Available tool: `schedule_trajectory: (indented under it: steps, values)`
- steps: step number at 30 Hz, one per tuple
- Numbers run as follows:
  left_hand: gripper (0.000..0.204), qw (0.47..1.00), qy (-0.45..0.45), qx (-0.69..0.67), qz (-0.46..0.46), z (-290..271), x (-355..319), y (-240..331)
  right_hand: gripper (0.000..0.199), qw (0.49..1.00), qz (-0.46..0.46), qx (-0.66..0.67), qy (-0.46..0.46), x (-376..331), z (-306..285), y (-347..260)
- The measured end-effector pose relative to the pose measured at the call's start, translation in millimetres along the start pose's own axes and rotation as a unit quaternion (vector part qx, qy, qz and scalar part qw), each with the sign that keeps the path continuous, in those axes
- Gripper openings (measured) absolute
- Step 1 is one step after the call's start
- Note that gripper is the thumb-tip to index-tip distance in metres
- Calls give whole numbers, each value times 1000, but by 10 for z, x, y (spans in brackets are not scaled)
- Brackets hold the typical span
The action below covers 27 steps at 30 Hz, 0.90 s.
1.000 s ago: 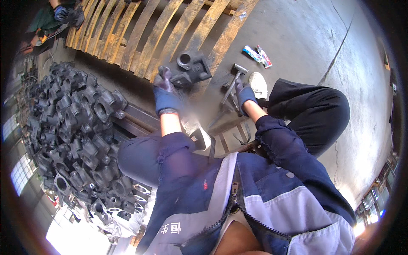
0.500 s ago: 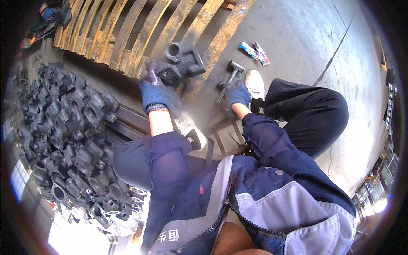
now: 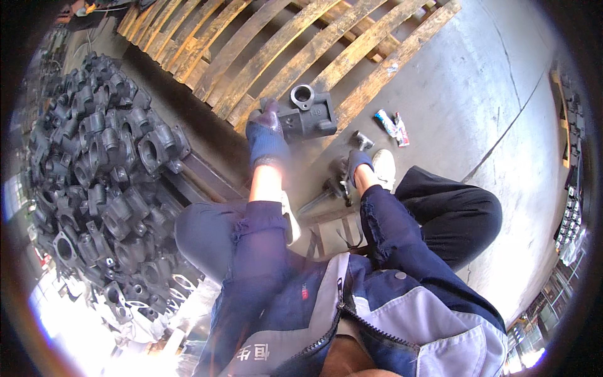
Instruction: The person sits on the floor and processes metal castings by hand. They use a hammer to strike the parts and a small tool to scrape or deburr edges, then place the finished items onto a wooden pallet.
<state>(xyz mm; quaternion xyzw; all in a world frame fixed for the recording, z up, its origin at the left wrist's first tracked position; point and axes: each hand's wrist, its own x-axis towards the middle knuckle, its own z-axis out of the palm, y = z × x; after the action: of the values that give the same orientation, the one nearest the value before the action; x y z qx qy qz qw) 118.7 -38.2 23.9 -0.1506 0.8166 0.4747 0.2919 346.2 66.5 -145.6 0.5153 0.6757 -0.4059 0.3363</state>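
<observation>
Head camera shows me a dark-grey, blocky casting (image 3: 317, 121), a round opening in its upper ring and markings on its side. It sits at my left hand's (image 3: 268, 134) fingertips, their grip clamped on its left end, near the wooden pallet (image 3: 407, 56). My right hand (image 3: 360, 165) closes on a hammer (image 3: 362, 140). Leftward rises a heap of dark castings (image 3: 113, 163); I can't tell what contains it.

With both forearms (image 3: 266, 183) extended, the gloved left hand (image 3: 267, 131) grips farther forward than the gloved right hand (image 3: 360, 166), also curled.
</observation>
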Motion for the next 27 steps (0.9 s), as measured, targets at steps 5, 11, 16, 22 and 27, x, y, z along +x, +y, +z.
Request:
schedule_trajectory:
  steps: [5, 11, 16, 22, 27]
  values:
    - [58, 1000, -12, 7, 10, 172, 182, 2, 28, 761, 92, 640, 47, -530, -299, 99]
    - [63, 996, -56, 62, 13, -38, 88, 73, 42, 773, -281, 554, -130, -2340, -1287, -451]
    - [70, 980, -74, 152, 106, -70, -145, 173, 20, 889, -295, 349, 34, -2418, -1178, -844]
    - [60, 986, -81, 137, 50, -108, -182, 221, 31, 892, -231, 375, 104, -2170, -836, -993]
    - [59, 988, -81, 97, 87, -167, -213, 166, 37, 898, -278, 322, 111, -2206, -938, -898]
